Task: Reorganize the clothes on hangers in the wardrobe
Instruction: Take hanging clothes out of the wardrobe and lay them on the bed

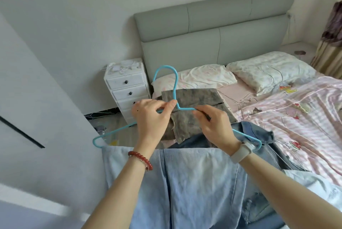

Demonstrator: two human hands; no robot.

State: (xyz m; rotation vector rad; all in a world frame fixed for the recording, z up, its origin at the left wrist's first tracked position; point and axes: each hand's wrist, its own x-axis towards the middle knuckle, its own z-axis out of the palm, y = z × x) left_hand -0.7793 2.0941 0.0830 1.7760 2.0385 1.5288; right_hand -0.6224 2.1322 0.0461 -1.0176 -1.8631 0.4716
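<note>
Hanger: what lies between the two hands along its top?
In the head view, the hanger's neck, where the hook meets the shoulders, sits between the left hand and right hand; behind it, a grey folded cloth on the bed.

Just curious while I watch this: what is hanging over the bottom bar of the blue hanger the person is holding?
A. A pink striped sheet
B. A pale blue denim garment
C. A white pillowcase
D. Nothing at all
B: a pale blue denim garment is draped over the lower bar of the blue hanger, while the left hand and right hand each keep a grip on the hanger's sloping arms near the neck.
</note>
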